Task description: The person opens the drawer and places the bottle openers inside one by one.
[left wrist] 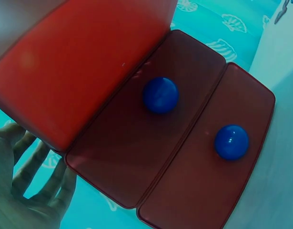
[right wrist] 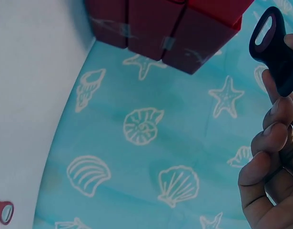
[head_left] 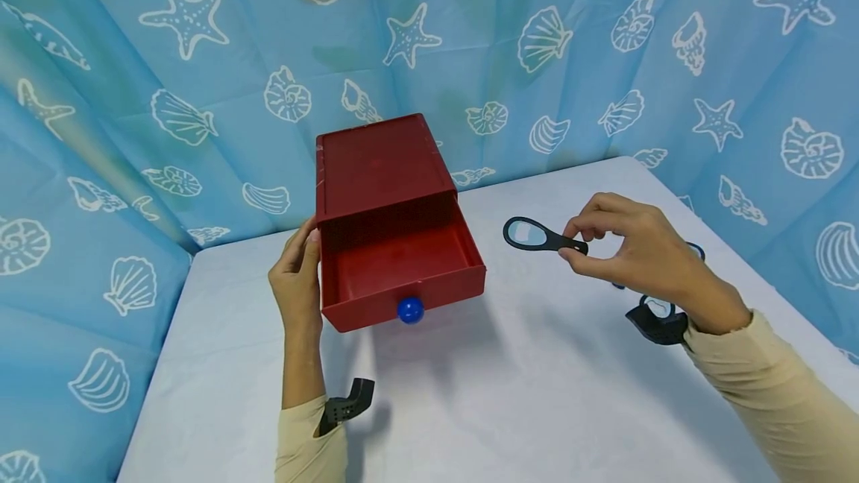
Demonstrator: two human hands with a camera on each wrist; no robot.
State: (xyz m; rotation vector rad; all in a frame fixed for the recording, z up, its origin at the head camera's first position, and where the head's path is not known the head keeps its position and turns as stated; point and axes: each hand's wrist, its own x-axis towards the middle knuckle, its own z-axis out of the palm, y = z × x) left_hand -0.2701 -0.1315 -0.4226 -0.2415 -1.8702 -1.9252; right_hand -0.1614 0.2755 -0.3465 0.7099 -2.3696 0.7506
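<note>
A dark red drawer box [head_left: 379, 162] stands on the table with its top drawer [head_left: 403, 267] pulled out; the inside shows no contents. A round blue knob [head_left: 410, 310] sits on that drawer's front. In the left wrist view, the lower drawers carry blue knobs [left wrist: 160, 95] too. My left hand [head_left: 297, 274] rests against the box's left side, its fingers [left wrist: 53, 186] fairly straight along the edge. To the right of the drawer, above the table, my right hand [head_left: 634, 248] pinches a small black magnifying glass [head_left: 530, 234] by its handle, lens pointing left.
Beyond and beneath my right wrist lie other black-rimmed lenses [head_left: 658, 307], partly hidden by the arm. Something red-rimmed [right wrist: 3, 210] shows at the right wrist view's lower left corner. A blue seashell-patterned curtain [head_left: 403, 43] hangs behind the white table [head_left: 537, 386].
</note>
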